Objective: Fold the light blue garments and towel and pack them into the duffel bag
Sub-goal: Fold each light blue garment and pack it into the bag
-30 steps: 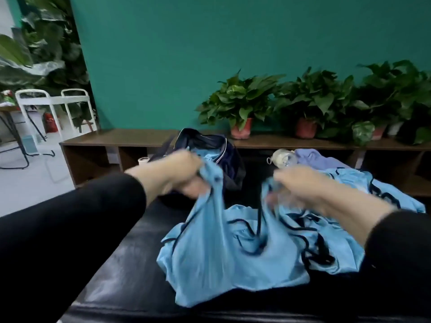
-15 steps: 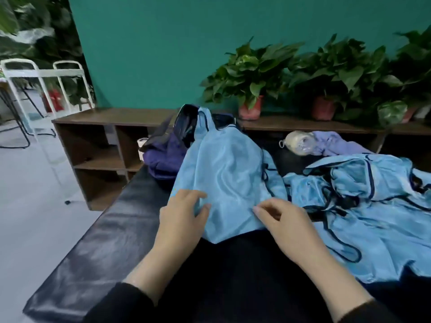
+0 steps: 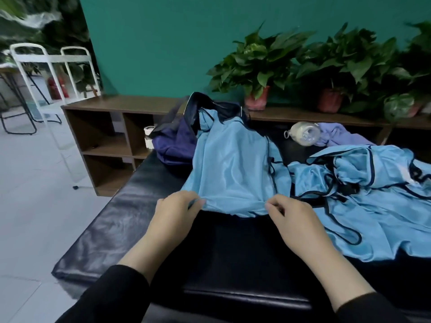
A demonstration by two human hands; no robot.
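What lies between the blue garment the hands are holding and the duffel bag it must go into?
Nothing visible. The garment, pinched at its near hem by the left hand and right hand, already stretches across the black bench with its far end draped over the duffel bag opening.

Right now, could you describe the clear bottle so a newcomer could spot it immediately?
Find the black padded bench below the shelf of potted plants. At its far edge, right of the navy duffel bag, the clear bottle lies on its side against lilac cloth: the only hard, see-through thing among fabrics.
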